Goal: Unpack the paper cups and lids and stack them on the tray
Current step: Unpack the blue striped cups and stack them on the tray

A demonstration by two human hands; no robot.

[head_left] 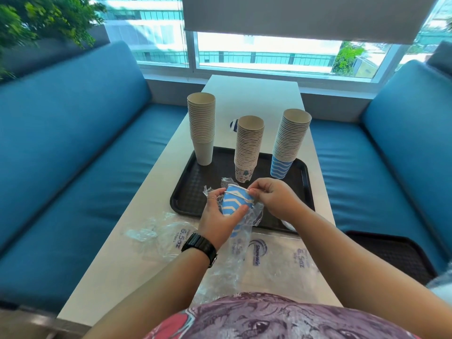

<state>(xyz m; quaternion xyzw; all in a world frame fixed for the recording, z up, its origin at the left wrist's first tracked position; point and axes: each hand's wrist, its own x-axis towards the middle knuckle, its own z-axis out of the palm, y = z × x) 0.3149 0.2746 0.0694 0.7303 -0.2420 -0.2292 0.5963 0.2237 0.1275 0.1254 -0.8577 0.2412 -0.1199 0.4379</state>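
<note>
A black tray [195, 182] lies on the white table and carries three tall cup stacks: plain white [201, 123], tree-patterned [247, 148] and blue-wave [288, 140]. Over the tray's near edge my left hand [220, 214] grips a short stack of blue zigzag cups [236, 204] still partly inside a clear plastic sleeve [242, 231]. My right hand [274, 196] pinches the plastic at the cups' rim, beside the top cup.
Empty printed plastic sleeves [168, 236] lie on the white table [252, 94] near me. A second dark tray [391, 253] sits on the blue bench at right. A small blue-and-white object [233, 124] lies behind the stacks. Blue benches flank the table.
</note>
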